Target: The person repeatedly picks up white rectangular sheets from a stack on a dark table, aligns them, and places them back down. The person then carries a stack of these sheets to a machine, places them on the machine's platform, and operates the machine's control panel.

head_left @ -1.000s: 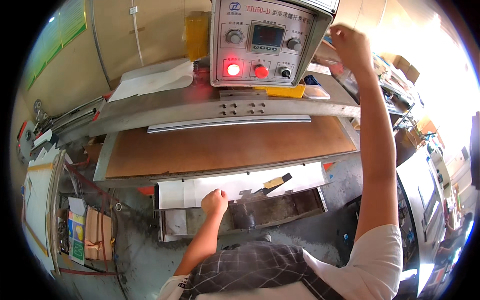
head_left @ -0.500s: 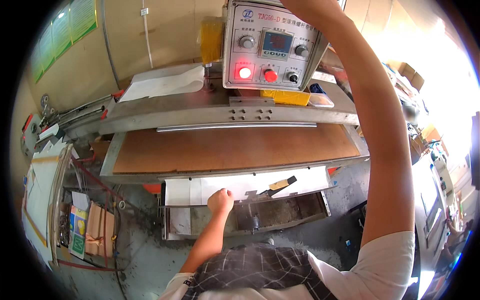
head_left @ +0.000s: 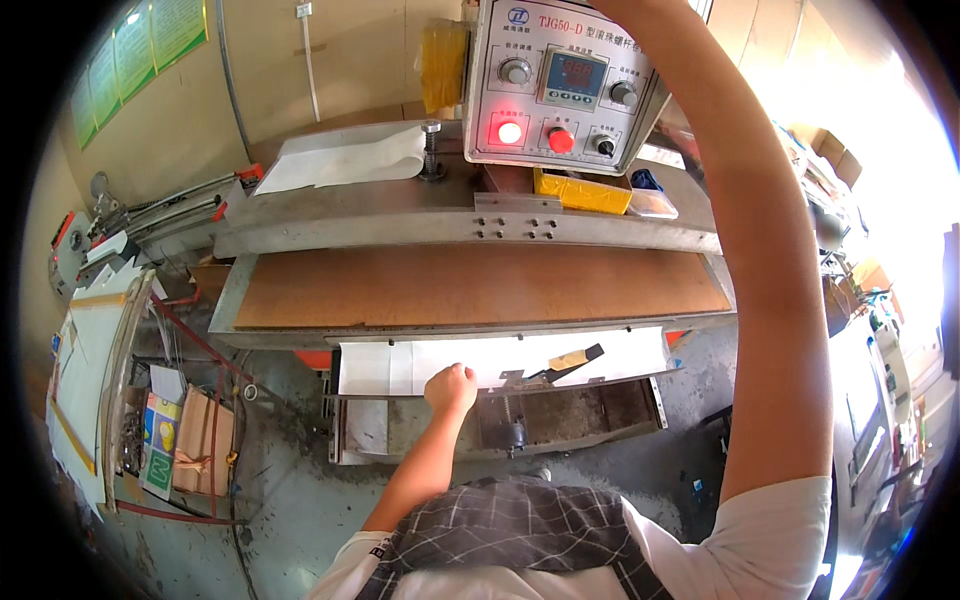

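Observation:
My left hand is closed in a fist at the front edge of a tray lined with white sheet. Whatever its fingers hold, if anything, is hidden. To its right on the sheet lies a dark tool with a tan-wrapped middle, its kind unclear. My right hand reaches up beside the control box and is cut off by the top edge, its fingers out of sight. On the box a red lamp glows beside knobs and a lit display. Below it, a metal beam spans a brown board.
A curled white sheet and an upright screw are on the machine top, with a yellow box to their right. At left stand a rack of sheets and cardboard. A cluttered bench runs along the right.
The beam sits lower or nearer over the brown board, and the silver rod seen under it is now hidden. The view has shifted slightly. Both hands keep about the same places.

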{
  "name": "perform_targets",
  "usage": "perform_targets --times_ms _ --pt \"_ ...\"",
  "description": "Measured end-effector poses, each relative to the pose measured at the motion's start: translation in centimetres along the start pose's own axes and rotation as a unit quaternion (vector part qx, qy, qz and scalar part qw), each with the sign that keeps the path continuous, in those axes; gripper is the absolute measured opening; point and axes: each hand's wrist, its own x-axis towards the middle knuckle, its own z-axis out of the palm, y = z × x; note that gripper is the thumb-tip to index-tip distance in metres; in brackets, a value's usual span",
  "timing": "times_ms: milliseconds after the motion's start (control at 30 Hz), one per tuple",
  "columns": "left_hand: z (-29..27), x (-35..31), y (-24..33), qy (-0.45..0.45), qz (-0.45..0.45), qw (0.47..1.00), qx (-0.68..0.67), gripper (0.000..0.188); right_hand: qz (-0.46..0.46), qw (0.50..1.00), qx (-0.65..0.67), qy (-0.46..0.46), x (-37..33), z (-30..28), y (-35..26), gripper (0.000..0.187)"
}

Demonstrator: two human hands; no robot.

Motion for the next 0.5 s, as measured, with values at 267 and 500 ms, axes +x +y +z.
perform_targets --times_ms 267,500 --pt "0.4 -0.3 -0.4 0.022 0.01 1.0 -0.009 0.027 0.108 0.983 0.028 -0.147 0.4 -0.7 -0.9 0.022" --pt "0.1 -0.7 -0.1 0.026 0.014 0.999 -0.015 0.03 0.015 0.99 -0.108 -0.094 -0.1 -0.6 -1.0 0.027"
